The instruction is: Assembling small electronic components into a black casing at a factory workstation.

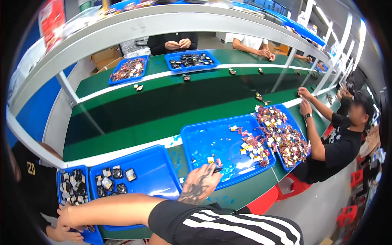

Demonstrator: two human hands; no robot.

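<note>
In the lower middle of the frame the right hand (201,183) reaches over the near rim of the middle blue tray (196,139), fingers curled down onto its floor beside a few loose small wrapped pieces (215,160); whether it pinches one already I cannot tell, since the fingertips are hidden under the knuckles. The step in hand looks like picking single pieces out of this tray. The bulk of the coloured pieces (255,145) lies toward the tray's right side, well apart from the hand, with a fuller heap in the next blue tray (292,120) at right. The left hand (67,215) sits at the lower left of the frame, closed around the near edge of the small blue tray (59,192) holding dark square parts (73,185). Between the two hands lies a wider blue tray (155,171) with a few dark square components (114,179). The next move seems to call for a fine pinch on one small piece without scattering its neighbours
</note>
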